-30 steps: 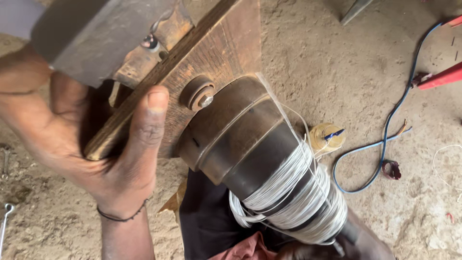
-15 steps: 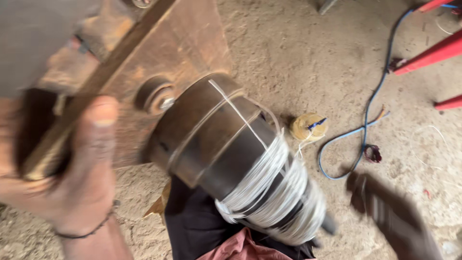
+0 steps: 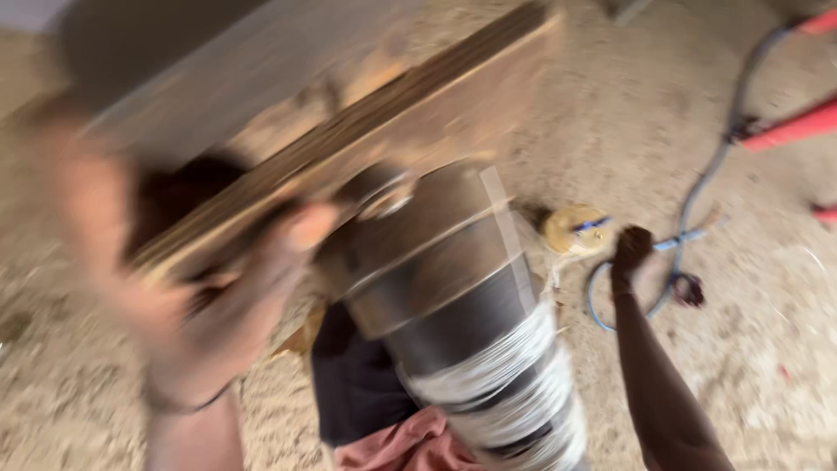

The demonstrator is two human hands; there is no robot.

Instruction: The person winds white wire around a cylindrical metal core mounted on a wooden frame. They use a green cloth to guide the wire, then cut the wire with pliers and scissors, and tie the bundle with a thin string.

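Wooden and worn, the board (image 3: 349, 166) runs across the upper left of the view, and the left hand (image 3: 200, 296) is closed around its lower edge, the thumb pressed on the front face; the picture is much blurred here, so the fingers behind cannot be seen. Fixed to this board by a bolt (image 3: 384, 196) is the dark metal drum (image 3: 445, 288), a stepped cylinder that points down toward the person, with many turns of pale wire (image 3: 506, 384) wound on its lower part. The drum looks heavy and stiff, and its smooth side would probably slip in the palm, so the board's edge seems the better place to take hold; the wire turns look thin and could loosen or shift if someone presses them. The right hand (image 3: 632, 249) is stretched out to the sandy floor (image 3: 697, 366), near a small yellow spool (image 3: 575, 228) and a blue cable (image 3: 697, 209); it looks closed, but whether it holds anything I cannot tell. Red bars (image 3: 798, 126) lie at the right edge. Below the drum there are dark cloth (image 3: 357, 384) and pink cloth (image 3: 401, 445). Compared with half a second ago, the right arm, which was only a blurred shape low at the right, has now reached out beside the spool, and the left hand keeps its grip on the board.
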